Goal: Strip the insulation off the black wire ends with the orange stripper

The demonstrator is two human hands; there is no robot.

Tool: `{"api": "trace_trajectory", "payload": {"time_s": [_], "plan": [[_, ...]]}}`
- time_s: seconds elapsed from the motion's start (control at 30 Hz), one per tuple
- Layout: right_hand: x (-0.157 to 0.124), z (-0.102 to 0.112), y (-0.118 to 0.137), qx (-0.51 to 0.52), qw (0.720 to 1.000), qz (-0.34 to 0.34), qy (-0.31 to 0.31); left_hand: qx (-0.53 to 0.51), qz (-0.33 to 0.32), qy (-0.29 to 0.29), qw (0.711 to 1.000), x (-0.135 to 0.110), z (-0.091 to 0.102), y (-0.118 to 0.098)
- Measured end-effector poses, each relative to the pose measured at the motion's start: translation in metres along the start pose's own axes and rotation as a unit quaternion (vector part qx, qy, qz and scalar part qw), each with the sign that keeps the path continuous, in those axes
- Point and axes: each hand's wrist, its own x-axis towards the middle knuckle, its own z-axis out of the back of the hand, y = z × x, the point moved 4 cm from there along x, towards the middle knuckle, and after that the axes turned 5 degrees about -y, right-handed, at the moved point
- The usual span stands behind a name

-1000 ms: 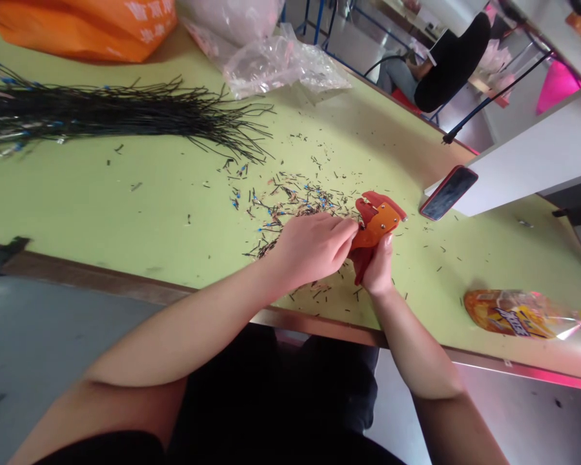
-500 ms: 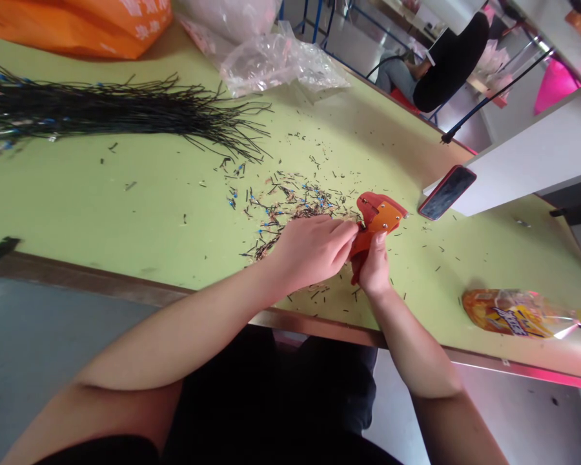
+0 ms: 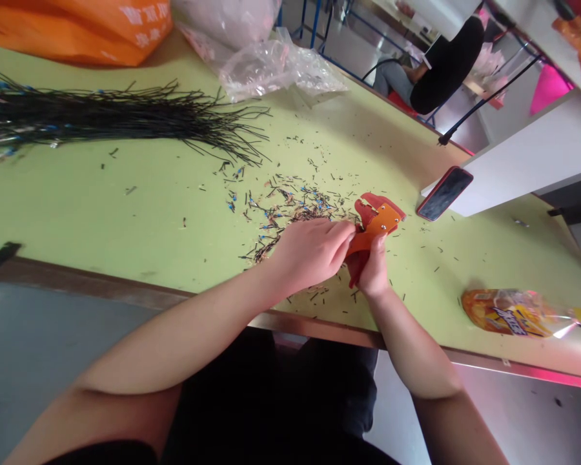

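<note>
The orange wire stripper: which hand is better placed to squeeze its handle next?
Probably the right hand: it wraps the red handle of the orange wire stripper, while the left hand only reaches the tool's edge with its fingertips.

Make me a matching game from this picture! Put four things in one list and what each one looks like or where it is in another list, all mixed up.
Things:
1. wire stripper
2. bunch of wires
3. phone
4. snack packet

Clues:
A. shiny orange wrapper
B. black, with some blue tips
C. held in the right hand
D. dark screen, red edge

Right pairs: 1-C, 2-B, 3-D, 4-A
</note>
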Motion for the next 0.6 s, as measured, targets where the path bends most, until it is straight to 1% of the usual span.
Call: {"api": "trace_trajectory", "payload": {"time_s": [0.1,0.33,0.47,0.6], "plan": [[0.0003,0.0002,0.0045,0.064,0.997,-0.004,-0.033,-0.008,0.013,0.000,1.000,0.0002,0.0003,0.0012],[-0.0002,0.0004,0.0072,0.089,0.995,0.010,-0.046,-0.016,0.019,-0.009,1.000,0.0012,0.0034,0.0005],[-0.0016,0.0039,0.0050,0.074,0.996,0.008,-0.045,-0.023,0.025,0.002,0.999,0.0018,0.0054,0.0006],[-0.0008,0.0073,0.0042,0.019,0.999,0.003,-0.047,-0.032,0.036,0.023,0.999,0.0015,0.0049,0.0013]]}}
